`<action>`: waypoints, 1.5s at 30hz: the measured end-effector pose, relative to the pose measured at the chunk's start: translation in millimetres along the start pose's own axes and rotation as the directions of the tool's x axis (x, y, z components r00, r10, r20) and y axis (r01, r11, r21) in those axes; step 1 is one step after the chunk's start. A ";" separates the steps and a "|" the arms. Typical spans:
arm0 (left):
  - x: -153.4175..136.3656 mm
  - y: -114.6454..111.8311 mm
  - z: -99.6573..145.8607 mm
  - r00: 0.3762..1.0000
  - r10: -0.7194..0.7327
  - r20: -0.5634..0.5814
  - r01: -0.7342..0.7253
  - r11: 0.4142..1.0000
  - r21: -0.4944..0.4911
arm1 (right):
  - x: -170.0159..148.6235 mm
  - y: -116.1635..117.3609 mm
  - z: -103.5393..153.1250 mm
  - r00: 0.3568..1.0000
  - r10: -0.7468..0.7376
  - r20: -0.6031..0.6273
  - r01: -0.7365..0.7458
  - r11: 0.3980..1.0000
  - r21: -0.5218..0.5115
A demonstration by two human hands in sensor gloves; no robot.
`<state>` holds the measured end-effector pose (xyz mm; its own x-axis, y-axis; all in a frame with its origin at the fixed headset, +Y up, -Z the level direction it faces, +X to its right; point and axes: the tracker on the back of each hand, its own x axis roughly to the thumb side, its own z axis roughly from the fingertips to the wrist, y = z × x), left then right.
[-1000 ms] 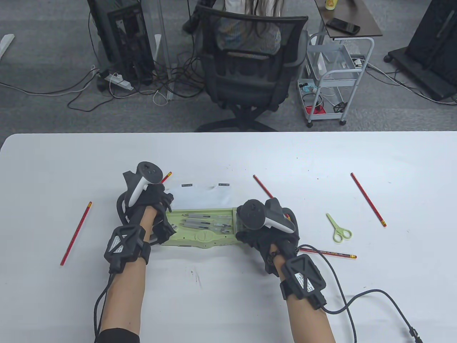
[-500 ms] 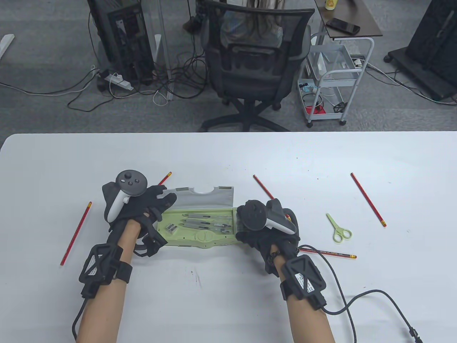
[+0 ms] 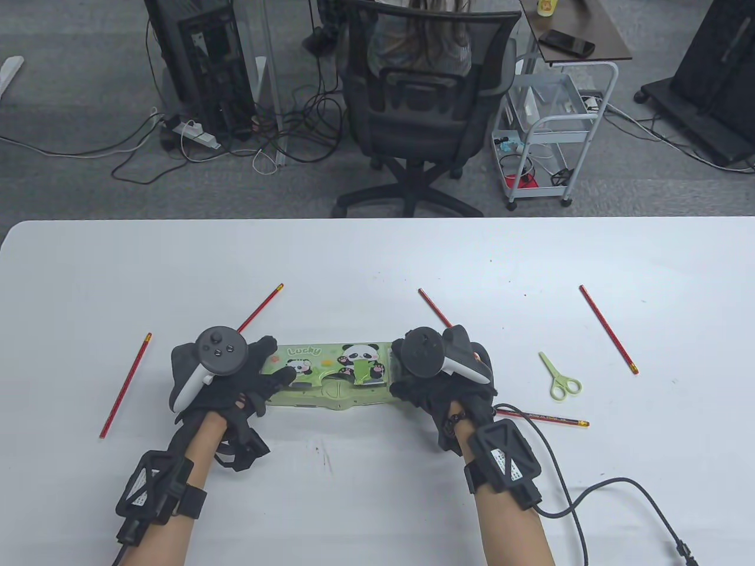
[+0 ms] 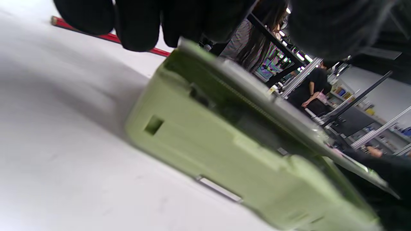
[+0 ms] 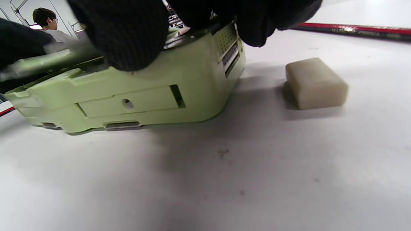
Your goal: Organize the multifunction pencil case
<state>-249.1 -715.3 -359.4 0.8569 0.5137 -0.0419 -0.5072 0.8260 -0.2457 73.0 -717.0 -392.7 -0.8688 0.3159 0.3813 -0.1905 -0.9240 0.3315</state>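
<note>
A green pencil case (image 3: 330,377) with a panda-print lid lies on the white table (image 3: 377,259). The lid is folded down over the base; the left wrist view (image 4: 208,144) shows a narrow gap still under it. My left hand (image 3: 268,368) holds the lid at the case's left end, fingers (image 4: 138,29) over its far edge. My right hand (image 3: 407,377) grips the case's right end, fingers (image 5: 128,35) on its top (image 5: 144,96). The case's contents are hidden.
Red pencils lie at the far left (image 3: 125,386), behind the case (image 3: 259,308) (image 3: 433,306), at the right (image 3: 607,327) and by my right wrist (image 3: 542,417). Green scissors (image 3: 559,377) lie to the right. A beige eraser (image 5: 316,83) sits beside the case's right end.
The lid stood open, showing pens and sharpeners. My left hand has swung it down towards me over the base. My right hand has stayed on the right end.
</note>
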 end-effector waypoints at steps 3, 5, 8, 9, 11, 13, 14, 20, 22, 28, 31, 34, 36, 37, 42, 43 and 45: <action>3.7 -10.9 -0.3 0.981 -0.193 -0.005 0.193 0.979 0.069 | -1.7 -0.7 -0.4 1.000 -0.023 0.007 0.023 1.000 0.016; 7.8 -16.1 -2.0 0.938 -0.346 -0.009 0.346 0.934 0.085 | -2.2 -0.8 -0.4 0.999 -0.031 0.009 0.031 0.999 0.017; 8.6 -15.7 -3.0 0.944 -0.331 0.007 0.329 0.941 0.073 | -1.8 -0.4 -0.5 1.000 -0.026 0.006 0.026 1.000 0.017; 7.3 -15.7 -3.3 0.944 -0.329 0.013 0.327 0.943 0.065 | -1.7 -0.4 -0.5 1.000 -0.025 0.006 0.025 1.000 0.016; 2.8 -15.0 -5.1 0.953 -0.302 0.037 0.300 0.953 0.041 | -1.5 -0.5 -0.5 1.000 -0.020 0.005 0.020 1.000 0.014; -1.7 -13.7 -7.0 0.963 -0.264 0.054 0.265 0.964 -0.001 | -1.2 -0.4 -0.4 1.000 -0.015 0.005 0.015 1.000 0.013; -4.0 -13.6 -6.9 0.968 -0.245 0.061 0.246 0.969 -0.015 | -0.7 -0.4 -0.3 1.000 -0.009 0.007 0.009 1.000 0.012; -6.6 -15.0 -6.3 0.960 -0.268 0.079 0.268 0.963 0.008 | 5.8 -1.4 3.3 0.996 0.081 -0.042 -0.082 0.996 -0.025; -7.5 -15.2 -6.2 0.959 -0.270 0.082 0.270 0.963 0.011 | 8.9 -2.3 6.3 0.987 0.137 -0.079 -0.142 0.989 -0.052; -7.9 -14.2 -5.9 0.960 -0.266 0.086 0.266 0.964 0.017 | 20.1 -3.7 8.4 0.979 0.132 -0.153 -0.140 0.989 -0.041; -8.6 -14.0 -6.1 0.961 -0.263 0.089 0.262 0.965 0.020 | 20.6 -5.1 6.1 0.981 0.054 -0.188 -0.059 0.998 -0.021; -8.4 -14.1 -6.3 0.961 -0.263 0.089 0.262 0.965 0.023 | 23.7 -4.8 1.4 0.977 0.022 -0.213 -0.012 0.999 0.047; -8.7 -14.2 -6.1 0.961 -0.262 0.090 0.261 0.965 0.023 | 25.6 -4.4 -1.7 0.975 0.024 -0.220 -0.007 0.997 0.079; -8.8 -14.4 -6.1 0.961 -0.260 0.091 0.259 0.966 0.025 | 26.8 -4.1 -2.8 0.973 0.006 -0.230 0.013 0.997 0.082; -9.2 -13.8 -6.3 0.962 -0.256 0.090 0.254 0.967 0.027 | 36.6 -5.0 -11.5 0.957 -0.043 -0.288 0.086 0.987 0.135; -9.4 -14.1 -6.1 0.963 -0.255 0.092 0.254 0.967 0.028 | 38.9 -4.6 -13.0 0.954 -0.038 -0.297 0.084 0.986 0.146; -9.8 -14.3 -5.9 0.963 -0.253 0.093 0.251 0.967 0.031 | 45.1 -2.1 -16.9 0.947 -0.023 -0.319 0.078 0.984 0.163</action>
<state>-249.7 -733.5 -361.3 0.9450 0.3072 0.1122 -0.2782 0.9354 -0.2184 26.4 -704.5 -390.8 -0.9647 0.2514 0.0783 -0.1810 -0.8492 0.4961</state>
